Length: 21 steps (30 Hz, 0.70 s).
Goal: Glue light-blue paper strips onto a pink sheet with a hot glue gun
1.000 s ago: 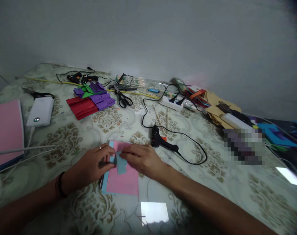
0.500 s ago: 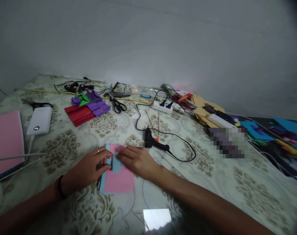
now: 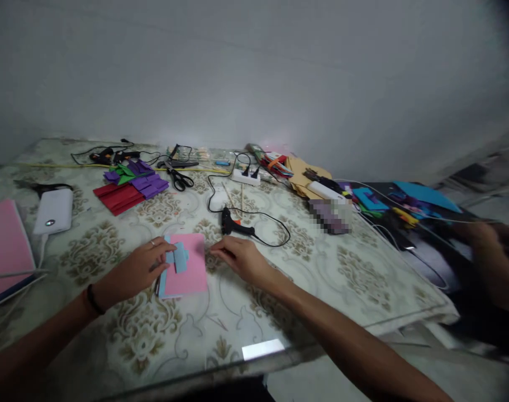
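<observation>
A small pink booklet (image 3: 194, 273) with a light-blue spine lies on the patterned tablecloth. Across its upper left part sits a light-blue paper flap (image 3: 180, 258). My left hand (image 3: 139, 271), with a ring and a dark wristband, rests at the booklet's left edge, fingertips and thumb closed on the flap's left end. To the right of the booklet, apart from it, is my right hand (image 3: 243, 258). Its fingers are curled together and I see nothing between them. A black hot glue gun (image 3: 235, 224) lies just behind that hand, its cord looping right.
Scissors (image 3: 179, 177), folded coloured papers (image 3: 126, 192) and a white power strip (image 3: 246, 177) lie at the back. A white power bank (image 3: 54, 211) and a pink folder (image 3: 6, 240) are on the left. Another person's blurred arm (image 3: 484, 262) shows at the right edge.
My right hand has let go of the light-blue flap and moved right, off the booklet. My left hand stays at the flap. The view has swung right, bringing another person's arm in.
</observation>
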Each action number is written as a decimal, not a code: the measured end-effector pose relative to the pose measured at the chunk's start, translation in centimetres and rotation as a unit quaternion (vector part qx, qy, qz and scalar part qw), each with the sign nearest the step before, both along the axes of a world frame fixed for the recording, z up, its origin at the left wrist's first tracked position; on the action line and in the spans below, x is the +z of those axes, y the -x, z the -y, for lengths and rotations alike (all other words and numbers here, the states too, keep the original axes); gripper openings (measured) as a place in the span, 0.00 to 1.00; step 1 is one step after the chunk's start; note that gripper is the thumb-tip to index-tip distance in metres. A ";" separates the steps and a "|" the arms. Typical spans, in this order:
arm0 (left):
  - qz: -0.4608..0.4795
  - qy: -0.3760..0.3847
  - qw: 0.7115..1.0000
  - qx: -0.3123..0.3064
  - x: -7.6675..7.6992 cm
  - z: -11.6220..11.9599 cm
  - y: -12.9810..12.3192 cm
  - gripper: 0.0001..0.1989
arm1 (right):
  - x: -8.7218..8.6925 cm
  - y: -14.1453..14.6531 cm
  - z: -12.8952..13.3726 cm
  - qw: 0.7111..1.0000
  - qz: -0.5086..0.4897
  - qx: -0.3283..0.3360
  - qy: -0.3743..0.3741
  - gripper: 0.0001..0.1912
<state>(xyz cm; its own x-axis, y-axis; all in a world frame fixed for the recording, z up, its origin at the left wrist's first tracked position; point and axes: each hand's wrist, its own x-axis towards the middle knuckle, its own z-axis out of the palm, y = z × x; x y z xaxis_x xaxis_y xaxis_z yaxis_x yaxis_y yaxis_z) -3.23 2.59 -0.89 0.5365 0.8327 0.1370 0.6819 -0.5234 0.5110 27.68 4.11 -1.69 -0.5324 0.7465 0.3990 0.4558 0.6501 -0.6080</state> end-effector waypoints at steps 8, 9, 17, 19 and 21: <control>0.034 0.001 0.998 0.058 0.3 1.9 1.7 0.15 | -1.0 -7.4 5.5 0.964 -0.063 -0.255 0.047 0.29; 0.037 0.010 0.997 0.070 0.5 2.2 1.8 0.15 | -1.2 -8.1 6.0 0.959 -0.065 -0.270 0.050 0.30; 0.029 0.070 0.960 0.270 1.9 5.1 5.0 0.16 | -3.3 -14.6 6.1 0.897 -0.110 -0.425 0.045 0.29; 0.011 0.048 0.954 0.297 1.6 6.2 6.8 0.14 | -3.7 -16.8 6.0 0.878 -0.120 -0.461 0.043 0.28; -0.034 0.022 0.949 0.314 1.1 7.7 8.6 0.07 | -3.8 -18.8 6.2 0.864 -0.123 -0.487 0.040 0.28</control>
